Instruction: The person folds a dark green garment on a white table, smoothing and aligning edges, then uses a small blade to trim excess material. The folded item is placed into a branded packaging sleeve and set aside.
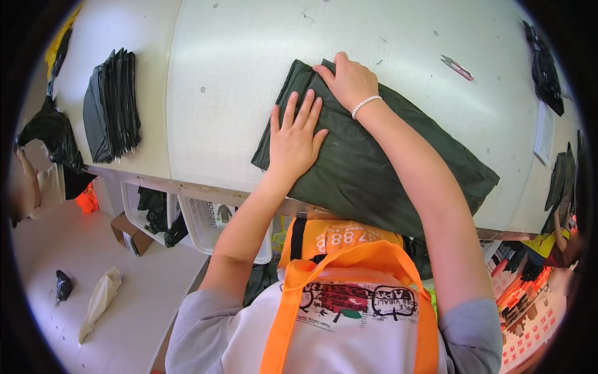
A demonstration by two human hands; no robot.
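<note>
A dark green folded cloth piece [367, 168], thin and slightly creased, lies slanting across the white table and hangs over its near edge. My left hand [294, 140] rests flat on its left part, fingers spread. At the cloth's far edge my right hand [350, 81], with a beaded bracelet on the wrist, has its fingers curled and the thumb against a fold. The right fingertips are partly hidden by the hand itself. Left of both hands, the cloth's side shows several layered folds.
Thread snips [458, 67] lie on the table [230, 37] at the far right. A stack of dark green pieces [112, 106] sits at the left. White plastic baskets [208, 227] stand below the near edge. Other people work at both sides.
</note>
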